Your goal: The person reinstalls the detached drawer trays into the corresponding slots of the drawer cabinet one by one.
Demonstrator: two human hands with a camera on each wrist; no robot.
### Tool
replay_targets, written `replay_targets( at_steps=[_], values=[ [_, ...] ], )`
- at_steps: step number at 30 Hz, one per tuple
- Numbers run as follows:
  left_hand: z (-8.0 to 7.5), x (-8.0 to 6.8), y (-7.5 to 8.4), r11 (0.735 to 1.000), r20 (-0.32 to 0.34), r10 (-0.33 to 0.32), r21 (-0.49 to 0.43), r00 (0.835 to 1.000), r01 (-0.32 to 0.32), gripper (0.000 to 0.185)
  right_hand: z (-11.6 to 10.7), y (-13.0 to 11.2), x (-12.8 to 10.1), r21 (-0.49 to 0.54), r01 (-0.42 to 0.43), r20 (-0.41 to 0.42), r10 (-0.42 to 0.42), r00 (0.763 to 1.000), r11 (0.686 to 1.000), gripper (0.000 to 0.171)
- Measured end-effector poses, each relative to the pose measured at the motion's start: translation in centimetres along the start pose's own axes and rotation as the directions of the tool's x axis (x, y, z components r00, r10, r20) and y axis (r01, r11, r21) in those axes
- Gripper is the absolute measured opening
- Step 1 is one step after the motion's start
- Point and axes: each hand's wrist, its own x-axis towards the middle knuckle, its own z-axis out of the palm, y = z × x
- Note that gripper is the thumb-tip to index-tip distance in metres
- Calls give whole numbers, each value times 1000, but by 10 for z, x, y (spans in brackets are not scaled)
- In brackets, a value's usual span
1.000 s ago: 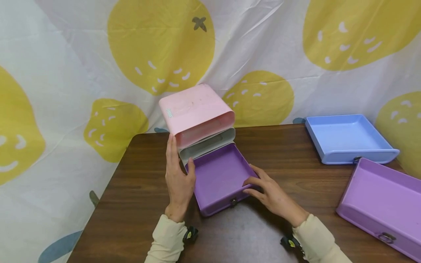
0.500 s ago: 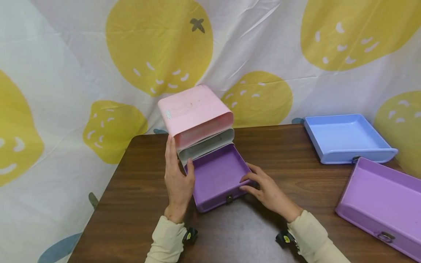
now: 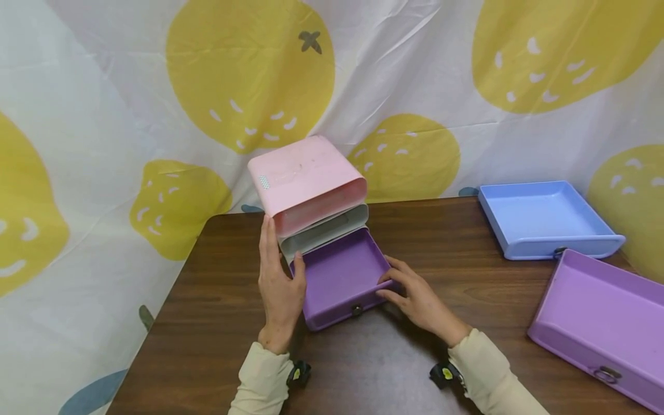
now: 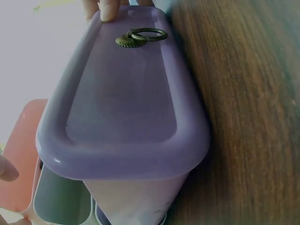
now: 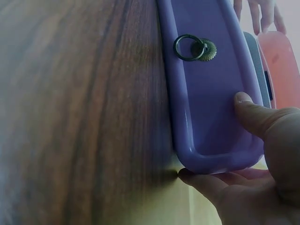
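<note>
A dark brown wood-grain table (image 3: 218,300) stood against a white cloth backdrop printed with yellow smiling fruit (image 3: 249,69). The left hand (image 3: 280,282) lay with straight, close-set fingers along the side of the pink and grey plastic drawer cabinet (image 3: 306,184), its thumb on the corner of the dark purple plastic drawer (image 3: 339,276). The right hand (image 3: 415,297) gripped that drawer's other front corner, thumb on its face, fingers curled beneath. The drawer stood half out of the cabinet's lowest slot, between both hands. Beyond the right fingers lay a light blue plastic drawer (image 3: 544,219) and a lilac plastic drawer (image 3: 602,323).
</note>
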Motion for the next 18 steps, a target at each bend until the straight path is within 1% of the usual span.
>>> replay_targets(
  at_steps=[3, 13, 15, 18],
  values=[
    [0, 0, 0, 1000, 2, 0, 1, 1000, 0, 86, 1, 1, 1, 2, 8, -5, -8, 1000, 1000, 11],
    [0, -1, -1, 1000, -1, 1, 10, 1000, -1, 87, 2, -1, 3, 47, -4, -8, 4, 1000, 999, 13],
    [0, -1, -1, 1000, -1, 0, 12, 1000, 0, 87, 3, -1, 3, 41, -5, -14, 5, 1000, 999, 18],
    [0, -1, 0, 1000, 1, -1, 11, 1000, 1, 86, 3, -1, 4, 26, -7, -32, 8, 999, 1000, 39]
  ],
)
